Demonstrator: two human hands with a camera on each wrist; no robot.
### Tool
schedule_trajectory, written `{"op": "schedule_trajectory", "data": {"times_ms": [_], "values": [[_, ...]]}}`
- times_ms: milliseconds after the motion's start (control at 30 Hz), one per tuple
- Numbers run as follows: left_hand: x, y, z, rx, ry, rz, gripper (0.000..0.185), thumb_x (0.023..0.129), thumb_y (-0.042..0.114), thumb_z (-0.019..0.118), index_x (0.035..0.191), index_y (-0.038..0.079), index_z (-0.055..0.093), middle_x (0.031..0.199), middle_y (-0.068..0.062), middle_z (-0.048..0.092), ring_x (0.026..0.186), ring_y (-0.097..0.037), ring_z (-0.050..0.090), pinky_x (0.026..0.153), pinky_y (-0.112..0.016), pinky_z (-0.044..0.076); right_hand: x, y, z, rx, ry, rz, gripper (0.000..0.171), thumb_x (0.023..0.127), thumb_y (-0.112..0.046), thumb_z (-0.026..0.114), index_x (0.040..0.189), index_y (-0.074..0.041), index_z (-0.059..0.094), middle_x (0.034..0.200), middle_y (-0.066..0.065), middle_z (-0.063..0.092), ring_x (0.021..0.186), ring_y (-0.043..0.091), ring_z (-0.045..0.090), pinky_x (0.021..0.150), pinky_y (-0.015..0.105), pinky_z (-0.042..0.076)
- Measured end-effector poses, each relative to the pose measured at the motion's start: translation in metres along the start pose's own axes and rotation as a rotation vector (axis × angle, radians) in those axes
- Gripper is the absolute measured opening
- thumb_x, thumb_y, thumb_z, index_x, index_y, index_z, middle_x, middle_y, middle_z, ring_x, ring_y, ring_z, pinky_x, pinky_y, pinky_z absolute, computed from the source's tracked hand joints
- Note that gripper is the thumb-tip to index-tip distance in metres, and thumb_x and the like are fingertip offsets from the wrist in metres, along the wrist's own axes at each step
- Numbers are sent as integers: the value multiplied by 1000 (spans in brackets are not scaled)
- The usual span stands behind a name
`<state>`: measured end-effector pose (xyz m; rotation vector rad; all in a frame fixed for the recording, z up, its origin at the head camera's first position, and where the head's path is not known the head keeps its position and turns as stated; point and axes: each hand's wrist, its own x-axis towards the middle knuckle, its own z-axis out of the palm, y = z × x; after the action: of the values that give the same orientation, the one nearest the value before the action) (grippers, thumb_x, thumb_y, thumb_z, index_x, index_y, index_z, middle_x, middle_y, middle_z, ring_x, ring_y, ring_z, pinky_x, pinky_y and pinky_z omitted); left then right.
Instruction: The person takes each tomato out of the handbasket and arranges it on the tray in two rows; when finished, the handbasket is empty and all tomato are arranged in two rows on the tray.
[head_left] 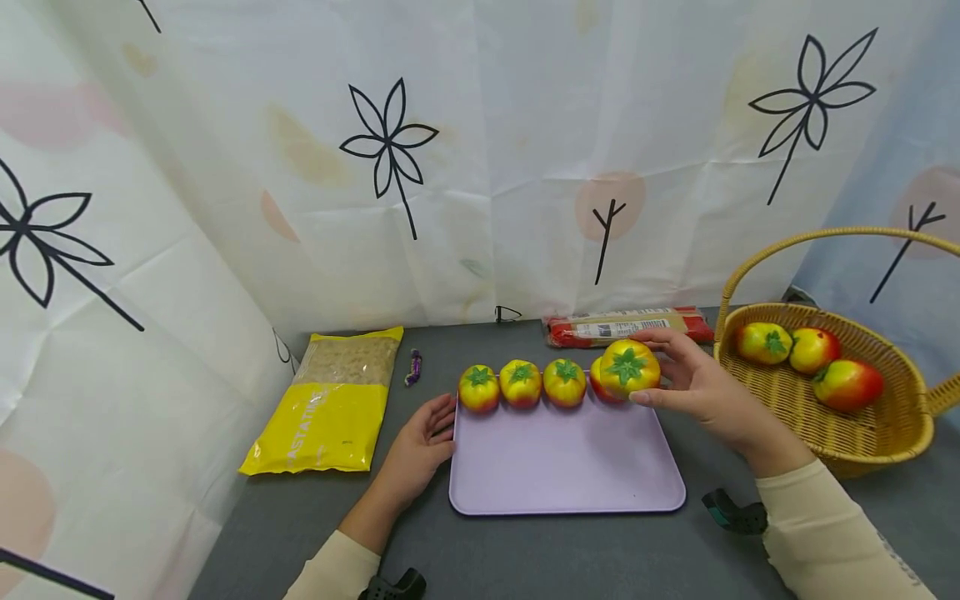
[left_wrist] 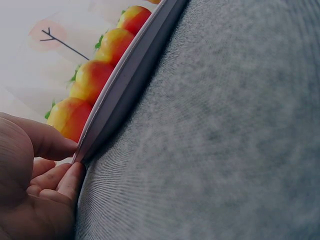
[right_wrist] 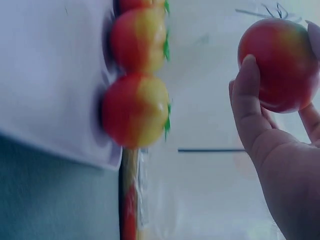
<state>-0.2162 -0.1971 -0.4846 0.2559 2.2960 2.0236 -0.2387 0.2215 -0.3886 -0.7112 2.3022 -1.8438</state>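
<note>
In the head view my right hand (head_left: 697,383) holds a red-and-yellow fruit (head_left: 628,368) with a green star-shaped top, fingers and thumb round its sides. The right wrist view shows this held fruit (right_wrist: 280,65) raised apart from the row. Several similar fruits (head_left: 521,383) line the back edge of a lilac tray (head_left: 562,467); the rightmost is partly hidden behind the held one. At the tray's left edge is my left hand (head_left: 423,442). Seen from the left wrist, its thumb and fingers pinch the tray rim (left_wrist: 107,100) at a corner.
To the right stands a wicker basket (head_left: 892,437) with a tall handle, holding 3 fruits (head_left: 847,385). A red-ended packet (head_left: 622,327) lies behind the tray. A yellow bag (head_left: 326,408) and a small purple wrapped piece (head_left: 413,367) are at the left. Patterned cloth hangs behind.
</note>
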Motion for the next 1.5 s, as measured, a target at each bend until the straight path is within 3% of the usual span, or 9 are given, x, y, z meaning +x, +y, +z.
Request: {"op": "schedule_trajectory", "data": {"times_ms": [200,333,567,833,1167,1500], "values": [[1,-1,1,2,2,6,71,96,-14,62,163,-10,36,164,-27,44,150,-42,45,120,-53,40,5,-1,18,5,-56,17,73,97,-4,83,157,-5,42,153,22,41,133,46,50,97,34,61],[1,-2,-1,3,0,9,71,97,-14,62,163,-9,36,164,-27,44,150,-42,45,119,-51,40,9,4,34,-6,-91,4,70,96,-6,84,155,-4,47,153,21,48,127,44,55,96,34,61],[0,-2,-1,0,-5,8,71,98,-13,62,164,-8,35,165,-26,44,151,-41,45,119,-50,41,15,14,65,41,-172,64,70,96,-14,86,154,-3,49,158,20,43,136,41,53,101,33,58],[-1,1,0,0,1,-6,71,98,-14,62,164,-8,35,165,-26,44,151,-41,45,119,-49,41,17,23,91,0,-217,68,66,97,-18,86,153,-6,54,149,13,57,133,36,56,100,39,58],[-1,1,-1,3,10,-13,71,98,-14,62,164,-7,35,165,-26,44,151,-41,45,119,-50,40,29,20,115,-73,-250,64,64,97,-20,86,153,-9,58,148,9,59,125,34,62,104,56,55],[0,2,-1,3,6,-26,72,98,-13,63,164,-6,36,165,-24,44,150,-40,45,119,-49,41,51,20,131,-116,-262,80,63,96,-24,87,151,-9,60,141,9,63,123,33,65,109,57,53]]}}
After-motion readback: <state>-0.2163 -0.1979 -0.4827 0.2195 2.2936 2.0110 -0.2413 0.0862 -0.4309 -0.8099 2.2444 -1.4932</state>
